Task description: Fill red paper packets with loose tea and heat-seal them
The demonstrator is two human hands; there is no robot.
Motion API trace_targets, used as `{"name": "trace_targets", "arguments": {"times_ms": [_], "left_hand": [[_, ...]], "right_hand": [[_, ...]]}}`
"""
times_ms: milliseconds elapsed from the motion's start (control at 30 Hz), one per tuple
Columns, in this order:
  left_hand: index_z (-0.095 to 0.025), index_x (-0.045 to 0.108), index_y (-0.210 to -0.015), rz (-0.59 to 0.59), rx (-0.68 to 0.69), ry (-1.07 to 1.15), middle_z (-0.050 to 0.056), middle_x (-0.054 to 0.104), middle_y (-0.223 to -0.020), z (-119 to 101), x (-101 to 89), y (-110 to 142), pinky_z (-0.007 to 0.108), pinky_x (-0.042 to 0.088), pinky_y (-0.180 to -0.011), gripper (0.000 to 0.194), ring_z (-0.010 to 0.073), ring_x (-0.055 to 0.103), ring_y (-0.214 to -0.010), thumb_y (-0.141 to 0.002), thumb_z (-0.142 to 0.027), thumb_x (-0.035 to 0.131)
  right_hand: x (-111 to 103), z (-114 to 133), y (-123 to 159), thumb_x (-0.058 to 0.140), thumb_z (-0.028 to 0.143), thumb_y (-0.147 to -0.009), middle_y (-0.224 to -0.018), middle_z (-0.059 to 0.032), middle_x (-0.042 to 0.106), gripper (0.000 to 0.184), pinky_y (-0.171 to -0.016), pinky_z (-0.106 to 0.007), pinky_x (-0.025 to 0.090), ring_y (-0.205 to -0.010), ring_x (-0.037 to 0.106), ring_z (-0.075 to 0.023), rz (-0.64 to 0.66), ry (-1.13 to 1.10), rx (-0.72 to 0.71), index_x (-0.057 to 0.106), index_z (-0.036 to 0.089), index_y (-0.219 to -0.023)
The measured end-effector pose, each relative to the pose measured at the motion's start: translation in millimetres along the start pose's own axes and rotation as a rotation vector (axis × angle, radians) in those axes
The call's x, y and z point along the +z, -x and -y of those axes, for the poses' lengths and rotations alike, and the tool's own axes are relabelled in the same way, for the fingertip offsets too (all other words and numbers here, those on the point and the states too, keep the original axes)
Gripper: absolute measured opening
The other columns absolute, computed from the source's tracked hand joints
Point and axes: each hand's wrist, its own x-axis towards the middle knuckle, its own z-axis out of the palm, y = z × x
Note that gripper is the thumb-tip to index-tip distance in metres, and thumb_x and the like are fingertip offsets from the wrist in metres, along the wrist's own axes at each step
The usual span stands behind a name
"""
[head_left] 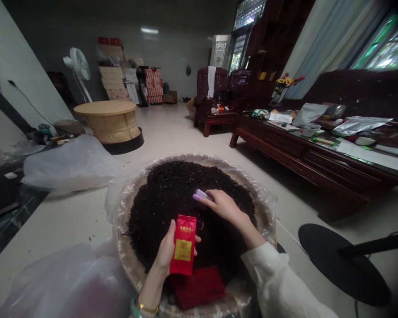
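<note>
My left hand (pixel 166 249) is closed round a shiny red tea packet (pixel 183 265) with gold lettering and a yellow panel, held upright. The thumb lies along its left edge and fingertips show at its right. My right hand (pixel 223 205) is over the dark loose tea leaves (pixel 179 181), fingers pinched together. At its fingertips is a small pale, striped thing with purple (pixel 202 194), too blurred to name. The leaves fill a wide round basket (pixel 121 234) lined with clear plastic. Dark red packets (pixel 200 287) lie at the basket's near side, below the held packet.
Clear plastic bags (pixel 69 163) lie on the floor at left, near a round drum-shaped table (pixel 106 108). A long dark wooden table (pixel 305 154) covered with items stands at right. A black round stand base (pixel 341 265) is close by my right side. Stacked boxes (pixel 114 81) stand behind.
</note>
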Motion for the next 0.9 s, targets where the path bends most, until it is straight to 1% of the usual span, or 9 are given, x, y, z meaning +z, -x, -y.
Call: {"name": "trace_targets", "arguments": {"times_ms": [100,233,333,433,500,600,700,800,900], "left_hand": [[-0.006,0.07,-0.077,0.003,-0.012,0.02,0.014,0.073,-0.068,0,3.8,1,0.024,0.046,-0.047,0.072,0.0159,0.062,-0.046,-0.075,-0.073,0.044],[-0.005,0.067,-0.086,0.003,-0.015,0.021,0.015,0.073,-0.07,1,6.7,1,0.026,0.046,-0.045,0.067,0.0176,0.063,-0.046,-0.077,-0.069,0.047],[-0.005,0.065,-0.094,-0.01,-0.025,0.031,0.013,0.073,-0.068,2,6.8,3,0.027,0.047,-0.046,0.064,0.0185,0.064,-0.045,-0.079,-0.065,0.047],[-0.005,0.065,-0.095,0.001,-0.061,0.033,0.013,0.073,-0.068,2,6.8,4,0.029,0.048,-0.047,0.063,0.0197,0.064,-0.045,-0.08,-0.063,0.047],[-0.005,0.064,-0.097,0.013,-0.071,0.035,0.013,0.073,-0.068,3,7.2,5,0.03,0.049,-0.047,0.062,0.0207,0.065,-0.046,-0.082,-0.062,0.046],[-0.004,0.064,-0.1,0.013,-0.074,0.045,0.014,0.073,-0.068,4,7.4,4,0.03,0.05,-0.047,0.061,0.0206,0.065,-0.046,-0.084,-0.059,0.043],[-0.003,0.063,-0.101,0.025,-0.08,0.06,0.014,0.073,-0.069,3,5.4,3,0.028,0.049,-0.046,0.062,0.0191,0.064,-0.045,-0.086,-0.058,0.04],[-0.004,0.06,-0.109,0.073,-0.054,0.101,0.014,0.073,-0.073,0,0.2,3,0.027,0.049,-0.048,0.06,0.0191,0.066,-0.048,-0.087,-0.056,0.039],[-0.008,0.057,-0.116,0.121,-0.021,0.159,0.015,0.074,-0.083,0,-7.9,-1,0.028,0.049,-0.047,0.059,0.0222,0.069,-0.056,-0.088,-0.056,0.035]], "right_hand": [[8,8,4,0.051,0.045,-0.09,-0.096,-0.0099,0.067,0.033,-0.079,-0.031,0.042,-0.09,0.058,-0.0212,-0.101,-0.033,-0.129,0.065,0.018,-0.104],[29,31,12,0.051,0.037,-0.092,-0.079,-0.0044,0.066,0.026,-0.069,-0.025,0.042,-0.074,0.059,-0.0153,0.063,-0.191,-0.39,0.065,0.018,-0.082],[41,37,14,0.051,0.033,-0.092,-0.067,-0.003,0.061,0.031,-0.06,-0.024,0.037,-0.063,0.054,-0.0137,0.1,-0.147,-0.438,0.059,0.017,-0.067],[45,35,16,0.046,0.033,-0.094,-0.064,-0.0027,0.057,0.034,-0.058,-0.025,0.035,-0.061,0.051,-0.0133,0.078,-0.141,-0.455,0.055,0.018,-0.065],[44,35,18,0.046,0.035,-0.094,-0.062,-0.0019,0.055,0.035,-0.058,-0.025,0.035,-0.059,0.049,-0.0127,0.085,-0.172,-0.437,0.053,0.018,-0.063],[39,36,21,0.047,0.041,-0.092,-0.058,0.0008,0.051,0.041,-0.054,-0.023,0.034,-0.055,0.045,-0.011,0.145,-0.294,-0.309,0.049,0.018,-0.059],[32,33,23,0.041,0.05,-0.092,-0.058,0.0019,0.051,0.045,-0.052,-0.022,0.035,-0.055,0.046,-0.0106,0.268,-0.493,-0.192,0.05,0.017,-0.061],[23,26,22,0.051,0.056,-0.083,-0.061,0.0023,0.053,0.041,-0.047,-0.021,0.038,-0.054,0.049,-0.0106,0.389,-0.664,-0.11,0.053,0.017,-0.069],[11,28,16,0.06,0.06,-0.074,-0.058,0.0046,0.051,0.043,-0.041,-0.02,0.04,-0.046,0.047,-0.0089,0.311,-0.836,0.0,0.049,0.018,-0.07]]}}
